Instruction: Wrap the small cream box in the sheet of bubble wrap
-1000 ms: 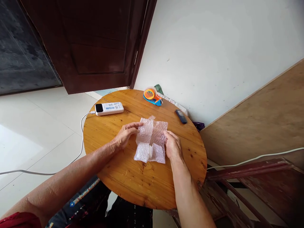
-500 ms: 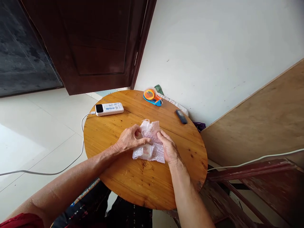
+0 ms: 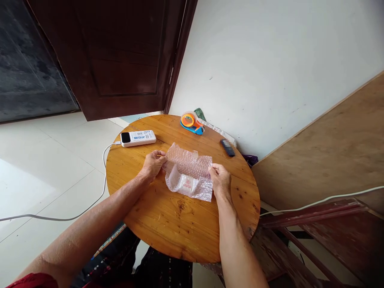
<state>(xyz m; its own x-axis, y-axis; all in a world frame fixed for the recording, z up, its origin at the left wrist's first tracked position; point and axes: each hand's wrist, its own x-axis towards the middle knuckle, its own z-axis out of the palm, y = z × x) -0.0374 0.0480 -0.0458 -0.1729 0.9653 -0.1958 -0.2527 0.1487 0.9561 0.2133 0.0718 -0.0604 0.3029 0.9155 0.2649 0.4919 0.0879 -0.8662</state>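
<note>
A sheet of clear, pinkish bubble wrap [image 3: 189, 160] lies spread on the round wooden table [image 3: 168, 228]. On its near part rests a small pale item with red marks [image 3: 187, 182], partly covered by a fold of the wrap; its kind I cannot make out. My left hand [image 3: 153, 163] pinches the wrap's left edge between thumb and fingers. At the opposite side, my right hand [image 3: 221, 178] grips the right edge the same way. A small translucent tab [image 3: 195, 155] sticks up near the far edge of the sheet.
A white power bank [image 3: 138, 138] with a plugged-in cable stands at the back left. An orange and blue tape dispenser [image 3: 192, 122] sits at the far edge, beside a printed paper strip [image 3: 220, 132]. A dark, partly blurred object [image 3: 227, 148] lies at the right.
The bubble wrap has been opened out from a folded bundle into a wider sheet. My left hand has moved left and my right hand slightly right, so they are farther apart.
</note>
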